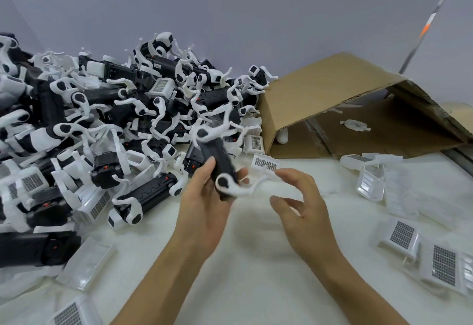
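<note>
I am gripping the black handle (220,163) in my left hand (204,209), raised over the table (256,260) beside the pile (102,120). My right hand (302,207) is hovering half-open, holding nothing, near the white clip (238,192). Risk: tugging its thin arm sideways could snap it off.

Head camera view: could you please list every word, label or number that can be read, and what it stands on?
No text can be read.
The grid-code labels: dot patterns only, no letters.
A small pale sticker in the pile: too blurred.
The black handle in the left hand: no marking visible.
</note>
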The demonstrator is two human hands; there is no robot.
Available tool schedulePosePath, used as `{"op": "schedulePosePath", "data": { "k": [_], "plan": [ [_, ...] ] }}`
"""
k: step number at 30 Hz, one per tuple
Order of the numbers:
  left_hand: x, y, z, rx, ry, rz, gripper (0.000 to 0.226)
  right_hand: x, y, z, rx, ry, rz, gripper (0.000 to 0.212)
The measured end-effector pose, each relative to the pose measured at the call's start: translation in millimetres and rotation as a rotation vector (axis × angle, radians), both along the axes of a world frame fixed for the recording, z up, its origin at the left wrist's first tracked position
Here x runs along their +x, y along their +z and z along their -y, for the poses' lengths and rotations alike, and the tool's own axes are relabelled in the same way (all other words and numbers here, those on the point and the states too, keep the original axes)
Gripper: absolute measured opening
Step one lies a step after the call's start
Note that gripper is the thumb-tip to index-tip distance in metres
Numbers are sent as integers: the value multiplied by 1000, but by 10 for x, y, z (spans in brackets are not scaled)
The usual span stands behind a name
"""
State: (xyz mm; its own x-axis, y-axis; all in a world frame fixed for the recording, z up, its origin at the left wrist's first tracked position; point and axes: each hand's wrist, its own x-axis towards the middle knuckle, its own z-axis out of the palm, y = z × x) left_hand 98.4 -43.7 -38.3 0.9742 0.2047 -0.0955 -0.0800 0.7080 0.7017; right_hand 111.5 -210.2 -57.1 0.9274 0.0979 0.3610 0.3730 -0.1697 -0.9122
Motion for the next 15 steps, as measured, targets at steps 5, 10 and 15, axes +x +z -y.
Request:
{"op": "schedulePosePath", "data": {
  "k": [5,10,15],
  "plan": [
    [49,14,-137,172,200,-14,35,76,-123,-36,-106,-78,-85,57],
    [14,5,-148,192,86,-66,43,116,-178,-76,-271,-104,-53,53],
    [17,-91,-75,470,272,-82,28,335,-105,-199,-499,-91,45,59]
  ]
}}
